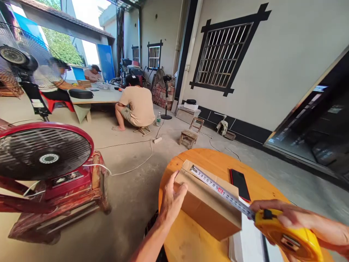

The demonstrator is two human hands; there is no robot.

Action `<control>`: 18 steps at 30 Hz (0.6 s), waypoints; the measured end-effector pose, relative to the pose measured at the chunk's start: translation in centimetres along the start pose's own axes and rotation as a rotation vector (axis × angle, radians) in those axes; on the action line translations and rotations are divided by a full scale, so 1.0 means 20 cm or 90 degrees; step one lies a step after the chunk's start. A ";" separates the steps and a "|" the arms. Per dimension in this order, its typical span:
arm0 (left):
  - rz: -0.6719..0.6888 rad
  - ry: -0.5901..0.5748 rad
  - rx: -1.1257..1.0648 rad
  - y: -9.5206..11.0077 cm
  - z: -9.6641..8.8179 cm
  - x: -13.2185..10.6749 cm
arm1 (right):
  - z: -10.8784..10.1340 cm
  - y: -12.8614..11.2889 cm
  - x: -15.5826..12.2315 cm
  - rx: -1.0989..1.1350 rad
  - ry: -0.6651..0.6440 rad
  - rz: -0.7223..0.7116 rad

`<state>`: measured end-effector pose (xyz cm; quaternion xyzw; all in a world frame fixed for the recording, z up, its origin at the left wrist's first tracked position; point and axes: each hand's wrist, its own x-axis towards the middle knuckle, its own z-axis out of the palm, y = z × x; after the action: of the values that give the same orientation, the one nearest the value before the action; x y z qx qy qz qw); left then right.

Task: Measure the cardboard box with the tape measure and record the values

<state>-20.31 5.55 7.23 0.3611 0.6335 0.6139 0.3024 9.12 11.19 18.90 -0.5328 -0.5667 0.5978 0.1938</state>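
Note:
A brown cardboard box (209,203) rests on the round wooden table (174,160). My left hand (173,196) grips its left end, with the thumb bent over the near edge and the other fingers partly hidden. In my right hand (302,218) is a yellow tape measure (289,233), held to the right of the box. Its pulled-out blade (215,187) runs along the top of the box, the metal hook lying near the far left corner. Numbers and a red mark show on the blade.
A phone (240,185) with a red edge lies behind the box; white papers (247,236) lie beneath the tape measure. A red fan (49,158) stands at left on a wooden stool. Beyond are a small chair (189,136), floor cables, and people around another table (102,95).

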 end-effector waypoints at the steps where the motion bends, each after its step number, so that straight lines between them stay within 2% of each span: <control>1: -0.002 0.012 0.000 0.00 0.01 0.00 | 0.03 -0.06 0.04 0.002 -0.017 0.001; 5: 0.011 0.047 -0.035 0.00 0.03 0.00 | 0.06 -0.22 0.20 -0.031 -0.127 0.021; 8: 0.010 0.052 -0.049 0.00 0.03 0.00 | 0.02 -0.27 0.31 -0.077 -0.245 0.080; 10: 0.009 0.053 -0.056 0.00 0.04 0.00 | -0.01 -0.28 0.36 -0.102 -0.290 0.095; 18: -0.023 0.042 -0.086 -0.04 0.05 0.01 | -0.04 -0.31 0.39 -0.093 -0.306 0.111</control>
<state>-19.75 6.27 6.33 0.3075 0.6066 0.6614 0.3163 4.70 19.85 21.27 -0.4345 -0.5903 0.6792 -0.0376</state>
